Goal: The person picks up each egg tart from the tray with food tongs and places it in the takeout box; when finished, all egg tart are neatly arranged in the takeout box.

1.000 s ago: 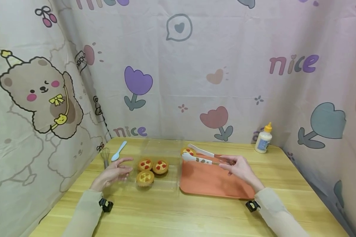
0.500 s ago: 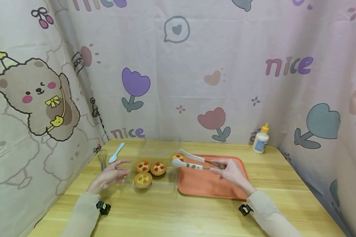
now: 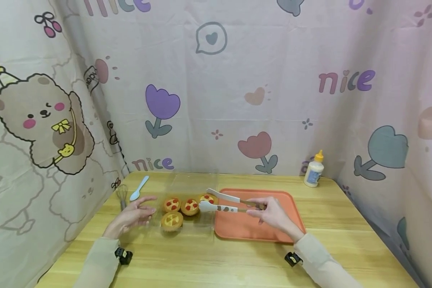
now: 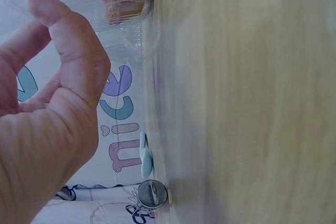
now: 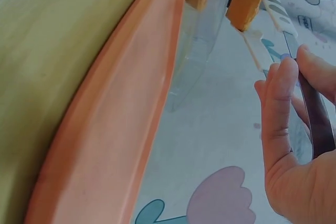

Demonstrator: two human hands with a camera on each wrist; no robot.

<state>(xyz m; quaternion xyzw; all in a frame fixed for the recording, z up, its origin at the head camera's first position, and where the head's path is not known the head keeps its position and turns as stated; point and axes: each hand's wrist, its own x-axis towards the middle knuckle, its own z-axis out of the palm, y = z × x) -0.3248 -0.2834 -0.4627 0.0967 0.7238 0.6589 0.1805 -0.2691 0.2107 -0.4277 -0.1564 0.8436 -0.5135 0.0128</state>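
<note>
Two arms (image 3: 97,262) extend, right hand (image 3: 271,212) gripping tongs (image 3: 228,209) that hold a tart (image 5: 244,6) above a clear box (image 3: 199,227)  beside an orange tray (image 3: 257,229); left hand (image 3: 132,217), empty, curves loosely near a whisk (image 3: 122,194).

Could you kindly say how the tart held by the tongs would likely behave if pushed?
The tart might twist or slip, as the tongs seem to pinch only its sides. Being round, it could also roll if it landed on edge.

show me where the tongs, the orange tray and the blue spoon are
Tongs (image 3: 227,208): head view, on the spotted white part of the nearer arm.
Orange tray (image 3: 237,226): head view, on its bare floor.
Blue spoon (image 3: 140,187): head view, on its handle.
</note>
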